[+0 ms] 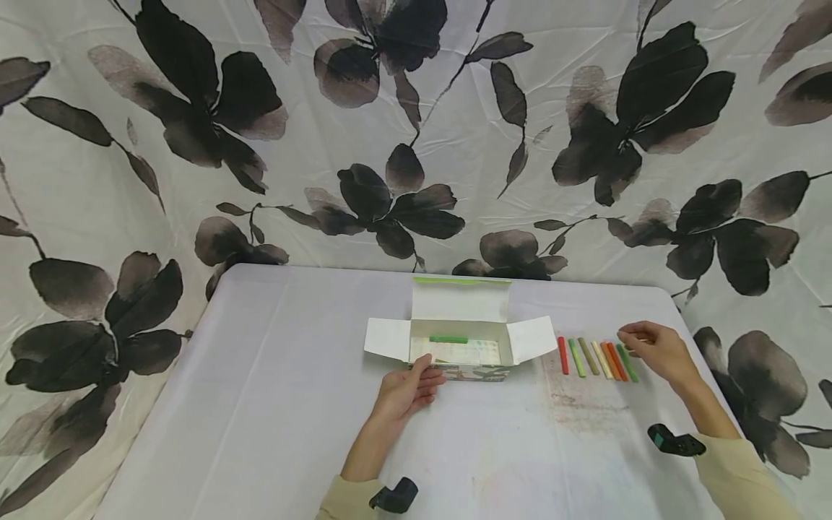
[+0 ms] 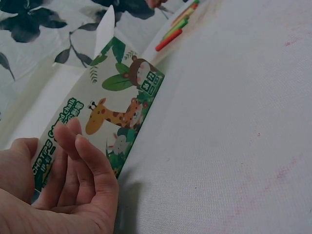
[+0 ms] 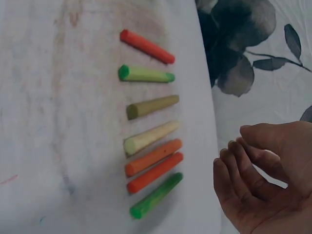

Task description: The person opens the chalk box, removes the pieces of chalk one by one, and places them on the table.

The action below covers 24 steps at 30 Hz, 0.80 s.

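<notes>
Beside the chalk sticks (image 1: pixel 602 360), the right hand (image 1: pixel 661 352) is loosely bent and empty; a careless brush could set them rolling. The left hand (image 1: pixel 401 393) grips the box (image 1: pixel 477 373) by its front wall.

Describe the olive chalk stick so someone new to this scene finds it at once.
In the head view, seven chalk sticks lie on the white table, right of the open box. The olive stick is third from the left, between a light green stick and a pale yellow stick; its dull brownish green sets it apart.
</notes>
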Tool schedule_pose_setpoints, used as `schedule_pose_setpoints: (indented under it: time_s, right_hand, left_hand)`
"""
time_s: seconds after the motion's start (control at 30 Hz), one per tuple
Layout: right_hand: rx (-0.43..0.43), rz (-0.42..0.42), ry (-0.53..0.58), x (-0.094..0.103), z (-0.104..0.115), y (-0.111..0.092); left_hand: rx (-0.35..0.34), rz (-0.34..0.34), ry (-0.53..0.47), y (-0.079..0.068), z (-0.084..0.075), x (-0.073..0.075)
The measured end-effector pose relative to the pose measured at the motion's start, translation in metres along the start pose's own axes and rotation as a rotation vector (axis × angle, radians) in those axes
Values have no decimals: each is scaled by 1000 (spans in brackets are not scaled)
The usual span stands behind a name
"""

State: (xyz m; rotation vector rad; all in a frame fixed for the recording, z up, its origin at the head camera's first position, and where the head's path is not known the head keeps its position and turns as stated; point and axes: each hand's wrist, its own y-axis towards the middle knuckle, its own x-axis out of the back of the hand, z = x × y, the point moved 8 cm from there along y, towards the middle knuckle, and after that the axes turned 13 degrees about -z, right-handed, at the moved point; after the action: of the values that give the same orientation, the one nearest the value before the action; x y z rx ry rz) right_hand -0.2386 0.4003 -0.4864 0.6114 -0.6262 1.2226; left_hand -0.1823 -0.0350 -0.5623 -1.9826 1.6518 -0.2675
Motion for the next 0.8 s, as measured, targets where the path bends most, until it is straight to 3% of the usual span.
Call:
schedule_pose_setpoints:
  time_s: [0.4, 0.8]
  right_hand:
    - [147, 85, 136, -2, 77, 5]
    - [212, 240, 308, -37, 147, -1]
  left_hand:
    - [-1, 2, -4, 1, 1, 0]
    - [-2, 10, -3, 4, 3, 0]
